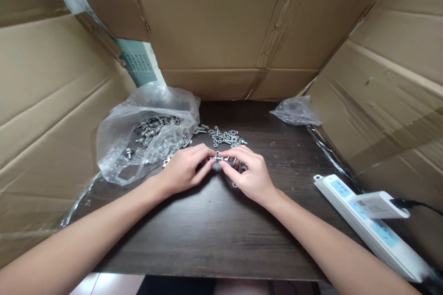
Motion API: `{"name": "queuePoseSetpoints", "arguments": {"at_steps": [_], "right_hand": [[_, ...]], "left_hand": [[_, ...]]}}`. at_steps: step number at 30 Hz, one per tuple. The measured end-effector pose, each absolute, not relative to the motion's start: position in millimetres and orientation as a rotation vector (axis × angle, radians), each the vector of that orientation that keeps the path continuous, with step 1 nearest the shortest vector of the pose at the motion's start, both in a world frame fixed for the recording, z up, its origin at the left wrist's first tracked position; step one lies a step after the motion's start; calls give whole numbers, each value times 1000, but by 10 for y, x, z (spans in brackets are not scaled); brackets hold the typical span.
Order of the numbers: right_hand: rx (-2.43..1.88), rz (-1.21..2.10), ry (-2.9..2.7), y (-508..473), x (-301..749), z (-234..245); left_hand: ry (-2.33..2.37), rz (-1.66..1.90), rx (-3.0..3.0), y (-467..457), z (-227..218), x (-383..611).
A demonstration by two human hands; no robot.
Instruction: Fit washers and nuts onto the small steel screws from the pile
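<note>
Bolt [217, 159] held over the middle of the table [159, 239], its length lying crosswise between two hands; the left hand [184, 168] pinches one end between thumb and forefinger, while the right hand [254, 175] pinches the other in like fashion (whether anything is threaded on the shank is too small to tell). Just beyond the fingertips lies a loose pile [226, 137] of fasteners; a few stray pieces rest beside the right hand and partly behind it. At left, an open clear bag [105, 147] contains many more; a smaller bag [296, 111] lies at far right, with a power strip [384, 237] nearer the viewer. Sound handling would probably call for a light pinch, with the shank kept level and both ends in line; one hand should steady while the other makes any fine adjustment; working low over the bare wood, clear of the pile, would make a slipped piece easier to recover.
</note>
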State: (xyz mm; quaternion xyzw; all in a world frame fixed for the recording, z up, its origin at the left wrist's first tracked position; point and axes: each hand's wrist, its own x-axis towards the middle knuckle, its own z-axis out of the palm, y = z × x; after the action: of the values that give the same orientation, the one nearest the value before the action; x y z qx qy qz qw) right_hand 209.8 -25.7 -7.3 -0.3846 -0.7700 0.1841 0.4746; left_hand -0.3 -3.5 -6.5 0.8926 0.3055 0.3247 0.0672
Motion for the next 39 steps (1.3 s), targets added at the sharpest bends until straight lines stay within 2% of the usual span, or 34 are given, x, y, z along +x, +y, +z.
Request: {"name": "queuePoseSetpoints", "arguments": {"at_steps": [10, 16, 27, 39], "right_hand": [[-871, 466, -2123, -276, 2122, -39], [-1014, 539, -1871, -301, 2104, -40], [-1049, 511, -1911, -301, 2081, -66], [-866, 494, -1911, -320, 2073, -60]], "left_hand": [[961, 1058, 2670, -35, -64, 2], [931, 1049, 2680, -40, -55, -6], [942, 1035, 2656, -39, -72, 6], [943, 1053, 2687, -33, -83, 18]]}}
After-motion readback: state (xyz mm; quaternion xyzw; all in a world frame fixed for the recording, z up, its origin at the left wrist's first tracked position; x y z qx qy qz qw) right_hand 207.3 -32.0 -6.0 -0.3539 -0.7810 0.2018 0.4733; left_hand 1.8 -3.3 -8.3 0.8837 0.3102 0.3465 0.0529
